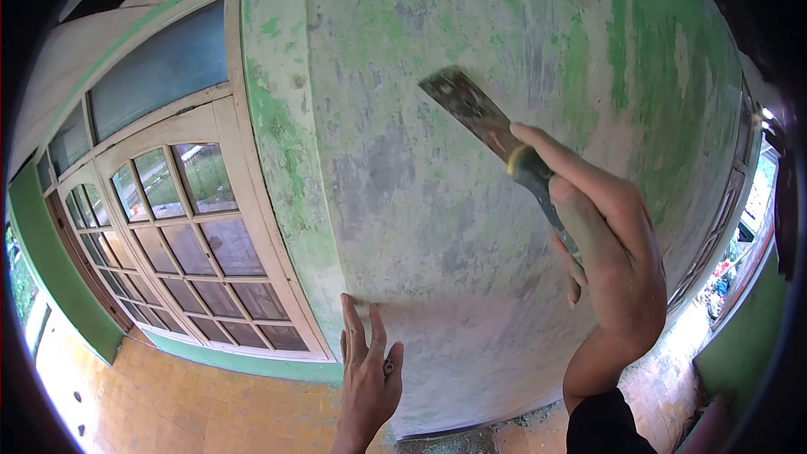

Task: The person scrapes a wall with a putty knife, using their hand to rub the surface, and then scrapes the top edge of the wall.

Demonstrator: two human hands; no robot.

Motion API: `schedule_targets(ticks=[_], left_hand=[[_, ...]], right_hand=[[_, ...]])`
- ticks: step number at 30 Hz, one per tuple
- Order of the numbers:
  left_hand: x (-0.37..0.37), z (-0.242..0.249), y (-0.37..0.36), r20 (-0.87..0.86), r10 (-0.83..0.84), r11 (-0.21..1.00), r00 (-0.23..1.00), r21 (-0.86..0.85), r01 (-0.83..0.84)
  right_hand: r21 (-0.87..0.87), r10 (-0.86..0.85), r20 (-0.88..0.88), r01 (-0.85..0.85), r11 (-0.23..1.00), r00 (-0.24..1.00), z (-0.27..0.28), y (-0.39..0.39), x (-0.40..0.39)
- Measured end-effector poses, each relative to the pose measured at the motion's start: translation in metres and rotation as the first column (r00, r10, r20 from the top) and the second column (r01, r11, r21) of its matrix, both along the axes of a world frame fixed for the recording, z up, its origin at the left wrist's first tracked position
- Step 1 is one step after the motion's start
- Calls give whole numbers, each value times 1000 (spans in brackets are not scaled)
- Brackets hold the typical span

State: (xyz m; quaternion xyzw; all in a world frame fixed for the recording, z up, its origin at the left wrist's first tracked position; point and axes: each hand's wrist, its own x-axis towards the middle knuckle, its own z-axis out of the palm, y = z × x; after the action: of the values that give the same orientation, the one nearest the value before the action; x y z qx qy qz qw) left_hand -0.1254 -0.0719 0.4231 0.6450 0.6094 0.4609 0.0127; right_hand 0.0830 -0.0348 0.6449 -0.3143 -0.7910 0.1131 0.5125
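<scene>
My right hand [609, 244] grips the dark handle of a paint scraper [479, 111], index finger stretched along it toward the blade. The wide metal blade, stained brown and grey, points up and left over the wall [437, 202]. Patches of green paint remain on that wall among bare grey and whitish areas. Low on the left, my left hand [370, 378] has its fingers stretched upward, fingertips at the wall near its vertical corner edge. A ring [387, 366] sits on one finger of this hand.
Left of the wall stands a white-framed glass-paned door [189, 244] with a window [160, 67] above it. Yellowish floor tiles [227, 408] run below. A dark flat piece [445, 441] lies at the wall's foot, with paint flakes nearby. Another window frame [727, 193] is at the far right.
</scene>
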Motion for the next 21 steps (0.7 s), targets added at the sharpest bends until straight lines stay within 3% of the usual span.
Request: schedule_targets(ticks=[5,11,13,14,15,16,17,18,19,20,21], left_hand=[[6,1,3,11,-7,1000,1000,14,7],[8,2,4,-131,84,996,988,30,-81],[7,11,-3,-63,53,997,997,-59,-56],[5,11,-6,-62,56,997,996,-46,-59],[3,10,-9,270,-51,999,961,17,48],[3,14,-11,558,-176,984,811,113,136],[20,35,-25,702,-297,955,647,235,183],[32,27,-21,684,-316,948,658,255,191],[41,6,-19,804,-334,940,493,324,108],[43,-11,-18,885,-353,931,302,366,16],[41,-20,-16,875,-368,925,315,380,24]], right_hand=[[3,-2,-16,2,1000,1000,-3,-1,-6],[133,54,-68,-44,990,996,-4,11,-19],[111,85,56,-91,990,995,-30,11,-18],[144,188,85,-199,969,979,-54,14,-23],[176,284,119,-302,937,951,-86,19,-31],[262,348,76,-355,897,935,-127,25,-46],[96,387,73,-393,915,919,-156,15,-54],[-71,396,62,-392,917,916,-180,5,-61],[-240,411,64,-385,891,910,-194,-6,-67],[-202,415,-29,-412,888,909,-203,-13,-74],[-233,423,8,-410,882,906,-216,-15,-73]])
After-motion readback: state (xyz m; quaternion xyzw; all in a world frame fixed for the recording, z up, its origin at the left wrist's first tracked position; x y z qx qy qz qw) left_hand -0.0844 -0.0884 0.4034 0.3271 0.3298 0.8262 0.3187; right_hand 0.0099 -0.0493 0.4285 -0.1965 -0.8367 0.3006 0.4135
